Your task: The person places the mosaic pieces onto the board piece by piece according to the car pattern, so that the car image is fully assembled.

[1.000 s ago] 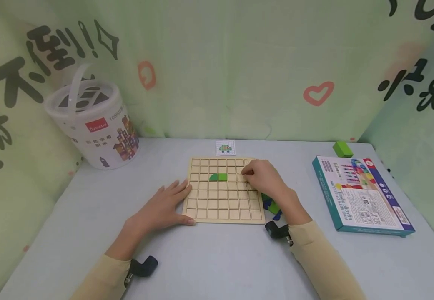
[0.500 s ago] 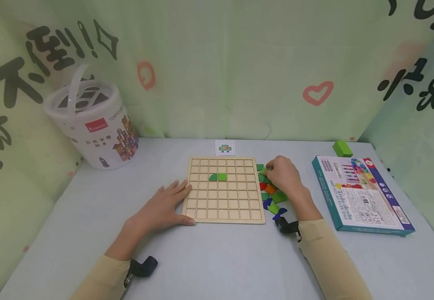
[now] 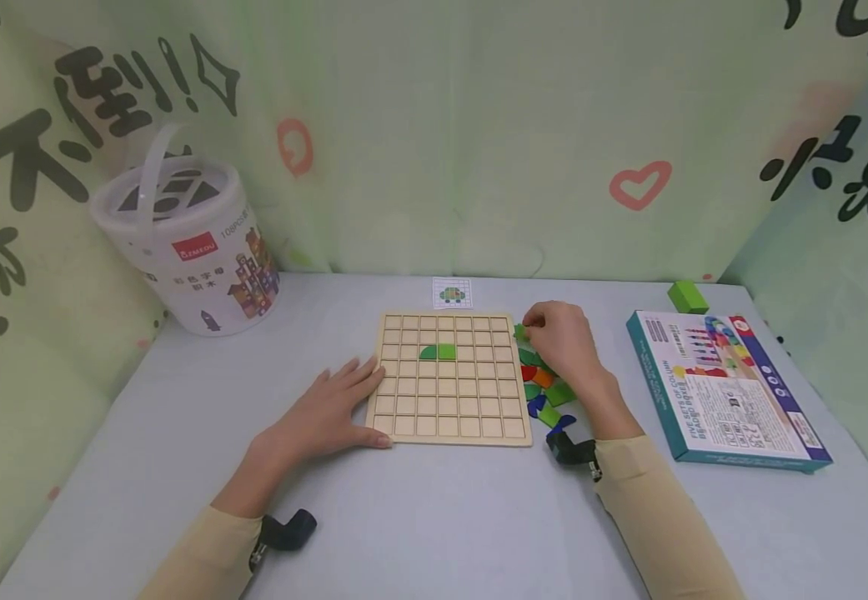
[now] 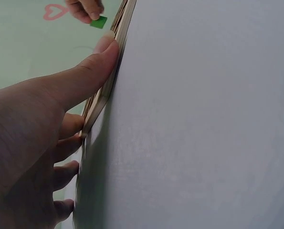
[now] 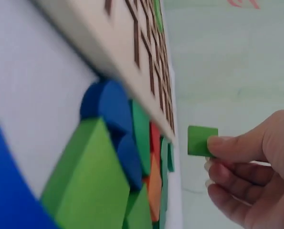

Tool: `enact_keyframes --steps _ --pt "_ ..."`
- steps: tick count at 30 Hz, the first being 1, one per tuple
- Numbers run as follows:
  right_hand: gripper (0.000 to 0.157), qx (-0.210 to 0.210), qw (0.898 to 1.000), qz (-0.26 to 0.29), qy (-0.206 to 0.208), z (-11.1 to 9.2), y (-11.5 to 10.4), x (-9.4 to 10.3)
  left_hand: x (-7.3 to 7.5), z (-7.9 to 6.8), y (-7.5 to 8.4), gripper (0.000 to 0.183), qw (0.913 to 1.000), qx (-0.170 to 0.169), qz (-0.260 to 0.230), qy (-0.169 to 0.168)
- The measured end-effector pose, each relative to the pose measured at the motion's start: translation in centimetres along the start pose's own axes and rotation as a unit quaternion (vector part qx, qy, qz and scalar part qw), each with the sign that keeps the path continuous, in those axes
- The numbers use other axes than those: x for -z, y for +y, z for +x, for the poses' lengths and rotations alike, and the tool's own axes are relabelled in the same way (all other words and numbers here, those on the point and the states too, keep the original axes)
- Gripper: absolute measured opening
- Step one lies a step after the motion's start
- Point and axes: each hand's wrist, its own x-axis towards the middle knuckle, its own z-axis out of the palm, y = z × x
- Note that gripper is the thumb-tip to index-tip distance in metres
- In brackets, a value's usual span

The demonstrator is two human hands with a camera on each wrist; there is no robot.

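Observation:
A wooden grid board [image 3: 449, 408] lies on the table, with a green quarter-round block [image 3: 428, 353] and a light green square block [image 3: 446, 351] side by side in its cells. My left hand [image 3: 328, 408] rests at the board's left edge, fingers spread; the left wrist view shows its thumb [image 4: 96, 67] against the rim. Beyond the board's right edge, my right hand [image 3: 563, 337] pinches a green square block [image 5: 199, 138] between thumb and fingers, raised off the table. Under that hand lie loose blocks, among them red [image 3: 529, 372], orange [image 3: 544, 378] and blue [image 3: 536, 406], some partly hidden.
A small card with a car picture [image 3: 452, 293] lies behind the board. On the right are a flat teal-edged box [image 3: 726, 392] and a green block [image 3: 687, 297]. A white bucket [image 3: 193, 258] stands at the back left, before a printed curtain [image 3: 449, 150].
My right hand has moved right from over the board to the loose blocks, then slightly back and left, and now holds a green square block. The left hand stays in place.

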Motion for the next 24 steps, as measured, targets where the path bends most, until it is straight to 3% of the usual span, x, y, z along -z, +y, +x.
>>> enact_keyframes --steps 4,12,24 --pt "0.016 0.034 0.998 0.038 -0.030 0.0 -1.4 -0.5 0.0 0.0 0.1 0.108 1.0000 0.000 0.001 0.000" --pt "0.009 0.068 0.992 0.060 -0.084 0.3 -3.8 -2.6 0.1 -0.1 -0.1 0.110 1.0000 -0.006 0.002 -0.002" --pt "0.012 0.107 0.988 0.023 -0.113 0.1 -4.6 -3.6 0.2 -0.1 -0.1 0.110 1.0000 -0.009 -0.002 -0.003"
